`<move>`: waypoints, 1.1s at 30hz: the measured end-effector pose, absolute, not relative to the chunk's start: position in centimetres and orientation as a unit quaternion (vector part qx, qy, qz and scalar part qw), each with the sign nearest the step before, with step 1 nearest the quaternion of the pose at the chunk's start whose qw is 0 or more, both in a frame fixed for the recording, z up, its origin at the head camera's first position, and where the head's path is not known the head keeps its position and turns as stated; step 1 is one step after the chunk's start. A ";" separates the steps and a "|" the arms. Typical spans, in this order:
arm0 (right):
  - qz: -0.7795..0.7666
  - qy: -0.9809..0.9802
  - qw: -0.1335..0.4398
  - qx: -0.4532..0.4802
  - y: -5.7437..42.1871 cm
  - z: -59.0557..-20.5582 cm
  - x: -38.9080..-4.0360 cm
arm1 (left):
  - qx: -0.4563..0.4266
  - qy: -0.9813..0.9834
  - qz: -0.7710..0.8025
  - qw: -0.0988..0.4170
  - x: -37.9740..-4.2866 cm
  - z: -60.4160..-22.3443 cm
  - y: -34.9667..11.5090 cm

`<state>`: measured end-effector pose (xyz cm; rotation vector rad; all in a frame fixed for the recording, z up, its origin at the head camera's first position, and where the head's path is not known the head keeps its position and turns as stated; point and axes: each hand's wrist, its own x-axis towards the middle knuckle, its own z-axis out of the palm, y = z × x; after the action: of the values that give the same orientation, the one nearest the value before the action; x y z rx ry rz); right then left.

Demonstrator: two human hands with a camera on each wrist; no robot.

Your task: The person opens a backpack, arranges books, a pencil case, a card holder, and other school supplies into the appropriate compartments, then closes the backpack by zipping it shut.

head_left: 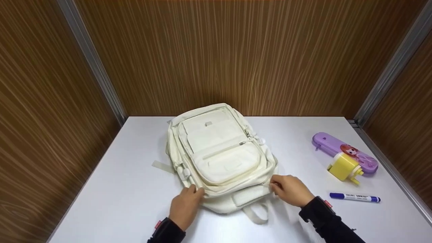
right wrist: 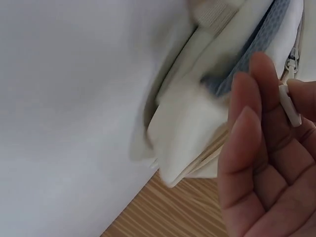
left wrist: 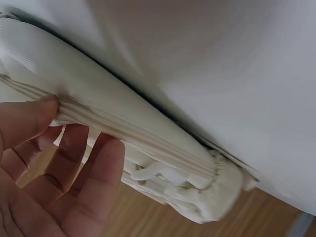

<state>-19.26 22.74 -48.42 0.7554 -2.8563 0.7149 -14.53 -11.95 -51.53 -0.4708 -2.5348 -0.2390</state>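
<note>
A cream backpack [head_left: 221, 130] lies on the white table with its front pockets facing up. At its lower left corner my left hand [head_left: 185, 206] pinches the fabric edge; the left wrist view shows thumb and fingers on the zipper seam [left wrist: 153, 143]. My right hand [head_left: 293, 189] is at the lower right side of the bag. Up close in the right wrist view, its thumb and forefinger pinch a pale zipper pull [right wrist: 290, 106]. Blue mesh lining [right wrist: 256, 44] shows through a gap beside those fingers.
To the right lie a purple pencil case [head_left: 332, 145], a yellow pencil sharpener [head_left: 343, 167] with a crank, and a blue-capped marker [head_left: 357, 197]. A loose strap [head_left: 254, 216] trails from the bag's bottom. Wood-grain panels [head_left: 236, 57] enclose the table's back and sides.
</note>
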 end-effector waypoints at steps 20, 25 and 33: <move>0.271 -0.928 -0.009 0.254 23.8 -48.7 -18.1 | -0.079 -0.953 -0.051 0.289 -17.6 -52.2 -18.5; 0.294 -0.910 -0.014 0.291 23.3 -49.0 -17.7 | -0.069 -0.944 -0.010 0.321 -17.3 -51.1 -16.7; 0.301 -0.898 0.021 0.321 22.4 -49.1 -17.6 | -0.176 -0.935 -0.060 0.304 -15.2 -49.0 -8.2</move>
<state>-17.57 22.42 -49.13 0.9942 -2.7846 0.9329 -15.19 -8.16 -49.01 -0.4651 -2.4759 -0.1585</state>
